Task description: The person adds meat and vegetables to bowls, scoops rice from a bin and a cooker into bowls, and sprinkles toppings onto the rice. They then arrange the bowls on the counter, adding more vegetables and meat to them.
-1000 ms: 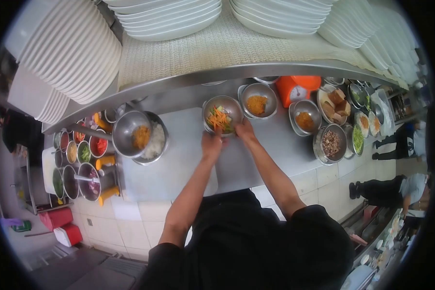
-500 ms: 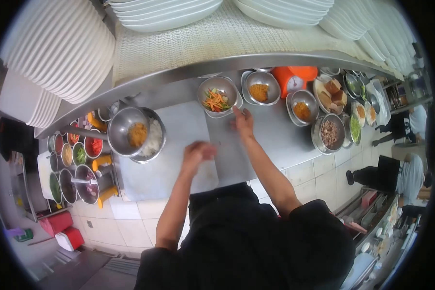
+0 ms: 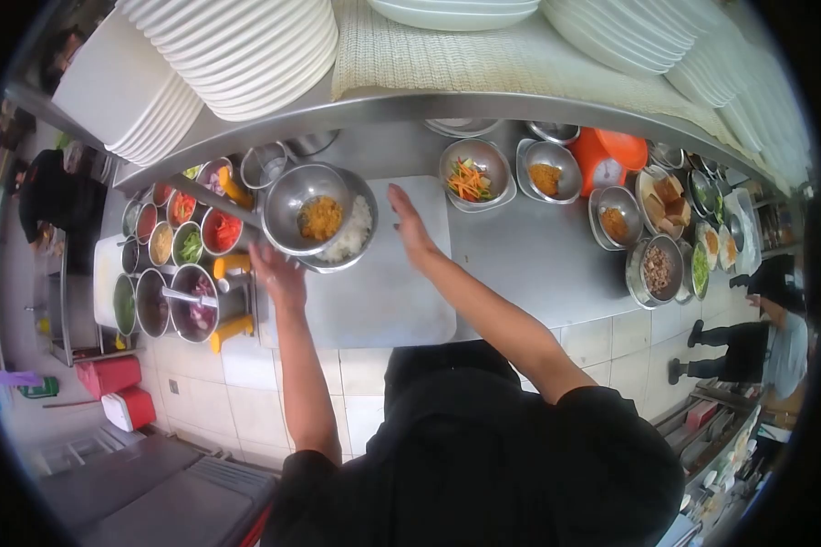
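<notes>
Shiny metal bowl (image 3: 281,205), seemingly plastic board (image 3: 374,305)

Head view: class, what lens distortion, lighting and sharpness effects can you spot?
In the head view the fisheye lens bows the steel shelf edge into an arc; the head view has a black round border cutting its corners; in the head view the white plates look bright, nearly washed out, while the right hand and rice bowl at centre look fairly sharp.
</notes>
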{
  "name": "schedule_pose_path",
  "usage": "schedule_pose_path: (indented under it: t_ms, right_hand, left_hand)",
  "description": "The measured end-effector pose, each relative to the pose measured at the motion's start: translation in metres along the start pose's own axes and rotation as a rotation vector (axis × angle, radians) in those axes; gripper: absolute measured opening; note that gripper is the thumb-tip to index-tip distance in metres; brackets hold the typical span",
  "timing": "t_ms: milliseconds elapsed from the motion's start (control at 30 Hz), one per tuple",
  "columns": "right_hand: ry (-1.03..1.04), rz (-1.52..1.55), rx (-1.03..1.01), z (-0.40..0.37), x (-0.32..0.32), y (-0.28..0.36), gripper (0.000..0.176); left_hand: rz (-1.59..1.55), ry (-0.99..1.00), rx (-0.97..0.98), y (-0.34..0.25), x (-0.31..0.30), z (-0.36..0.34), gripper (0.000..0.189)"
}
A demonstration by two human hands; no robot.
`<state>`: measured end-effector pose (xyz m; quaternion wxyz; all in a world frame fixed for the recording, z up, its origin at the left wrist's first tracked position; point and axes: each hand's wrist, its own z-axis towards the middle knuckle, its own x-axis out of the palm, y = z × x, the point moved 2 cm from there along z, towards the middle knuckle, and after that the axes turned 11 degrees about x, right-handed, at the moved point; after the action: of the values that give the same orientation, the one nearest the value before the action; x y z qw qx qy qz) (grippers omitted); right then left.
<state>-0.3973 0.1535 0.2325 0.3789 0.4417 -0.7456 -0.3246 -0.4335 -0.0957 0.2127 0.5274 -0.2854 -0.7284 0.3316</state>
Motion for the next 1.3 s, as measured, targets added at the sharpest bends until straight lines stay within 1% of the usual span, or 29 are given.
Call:
schedule_pose_path:
  t_ms: [33, 100, 133, 167, 233, 300, 367, 400, 433, 500, 533, 567, 600, 633, 700, 733, 800, 833, 900, 967, 1033, 1067, 1100, 1133, 1167, 1200, 1233, 1267, 1300]
  right_hand:
    - [0.011, 0.058, 0.074, 0.006, 0.011, -0.003, 0.070]
    - [0.189, 0.265, 0.077, 0.009, 0.033, -0.002, 0.067]
    - [0.110, 0.210, 0.038, 0.023, 0.038, -0.017, 0.068]
    - [0.028, 0.154, 0.001, 0.038, 0.039, -0.031, 0.070]
    - [0.031, 0.218, 0.021, 0.032, 0.040, -0.031, 0.070]
    - [-0.011, 0.242, 0.006, 0.027, 0.030, -0.030, 0.070]
    - [0.023, 0.372, 0.073, 0.008, 0.014, -0.025, 0.068]
    - [0.040, 0.424, 0.051, -0.004, 0.001, -0.022, 0.068]
    - [-0.019, 0.458, 0.048, -0.025, -0.013, -0.010, 0.068]
    - [-0.151, 0.501, 0.010, -0.068, -0.046, 0.009, 0.067]
    - [-0.221, 0.508, -0.031, -0.082, -0.067, 0.015, 0.066]
    - [-0.197, 0.545, -0.045, -0.094, -0.090, 0.018, 0.065]
    - [-0.175, 0.584, -0.057, -0.107, -0.113, 0.019, 0.064]
    - [-0.233, 0.605, -0.081, -0.123, -0.133, 0.025, 0.061]
    - [-0.319, 0.645, -0.151, -0.150, -0.174, 0.030, 0.057]
    - [-0.348, 0.661, -0.195, -0.157, -0.197, 0.028, 0.054]
    - [-0.408, 0.685, -0.225, -0.171, -0.233, 0.028, 0.053]
    - [-0.454, 0.710, -0.241, -0.177, -0.252, 0.024, 0.053]
    - [-0.456, 0.740, -0.270, -0.174, -0.289, 0.009, 0.053]
    - [-0.574, 0.732, -0.328, -0.174, -0.311, 0.005, 0.053]
    - [-0.613, 0.747, -0.335, -0.163, -0.342, -0.019, 0.051]
    - [-0.603, 0.734, -0.377, -0.167, -0.341, -0.014, 0.050]
    - [-0.555, 0.761, -0.403, -0.162, -0.359, -0.027, 0.049]
    - [-0.560, 0.703, -0.419, -0.171, -0.351, -0.018, 0.050]
    - [-0.487, 0.796, -0.419, -0.172, -0.348, -0.018, 0.052]
    - [-0.584, 0.758, -0.415, -0.179, -0.339, -0.014, 0.054]
    - [-0.683, 0.631, -0.450, -0.178, -0.354, -0.030, 0.056]
    - [-0.937, 0.458, -0.406, -0.193, -0.336, -0.024, 0.058]
    - [-1.074, 0.290, -0.519, -0.204, -0.327, -0.019, 0.053]
  left_hand:
    - [-0.001, 0.010, -0.004, 0.005, 0.003, 0.006, 0.058]
    - [0.085, 0.151, 0.245, 0.019, 0.025, 0.015, 0.055]
    - [-0.007, 0.237, 0.185, 0.028, 0.016, 0.026, 0.058]
    - [0.061, 0.268, 0.214, 0.024, 0.027, 0.015, 0.053]
    - [0.089, 0.271, 0.101, 0.024, 0.033, 0.007, 0.049]
    - [0.131, 0.176, 0.081, 0.024, 0.045, -0.008, 0.047]
    - [0.119, 0.223, 0.085, 0.028, 0.058, -0.027, 0.044]
    - [0.168, 0.246, 0.088, 0.033, 0.062, -0.035, 0.043]
    - [0.213, 0.267, 0.091, 0.040, 0.068, -0.044, 0.041]
    - [0.160, 0.203, -0.009, 0.055, 0.098, -0.078, 0.038]
    - [0.153, 0.255, -0.026, 0.068, 0.112, -0.092, 0.038]
    - [0.143, 0.307, -0.043, 0.081, 0.127, -0.105, 0.038]
    - [0.140, 0.352, -0.093, 0.096, 0.142, -0.120, 0.038]
    - [0.133, 0.398, -0.142, 0.111, 0.158, -0.134, 0.038]
    - [0.121, 0.398, -0.291, 0.149, 0.186, -0.160, 0.039]
    - [0.115, 0.413, -0.299, 0.169, 0.195, -0.168, 0.039]
    - [0.093, 0.545, -0.454, 0.213, 0.211, -0.183, 0.040]
    - [0.091, 0.558, -0.464, 0.232, 0.217, -0.190, 0.040]
    - [0.103, 0.585, -0.546, 0.263, 0.234, -0.202, 0.041]
    - [0.135, 0.602, -0.537, 0.298, 0.236, -0.208, 0.041]
    - [0.452, 0.861, -0.307, 0.347, 0.218, -0.197, 0.045]
    - [0.602, 0.883, -0.285, 0.361, 0.211, -0.192, 0.049]
    - [0.753, 0.877, -0.264, 0.374, 0.208, -0.188, 0.053]
    - [0.808, 1.037, -0.155, 0.391, 0.198, -0.187, 0.060]
    - [0.738, 1.012, -0.238, 0.326, 0.239, -0.211, 0.065]
    - [0.735, 1.063, -0.069, 0.328, 0.232, -0.213, 0.072]
    - [0.586, 1.068, -0.318, 0.310, 0.239, -0.211, 0.077]
    - [0.639, 0.951, -0.236, 0.269, 0.245, -0.216, 0.067]
    - [0.674, 0.952, -0.247, 0.232, 0.248, -0.217, 0.070]
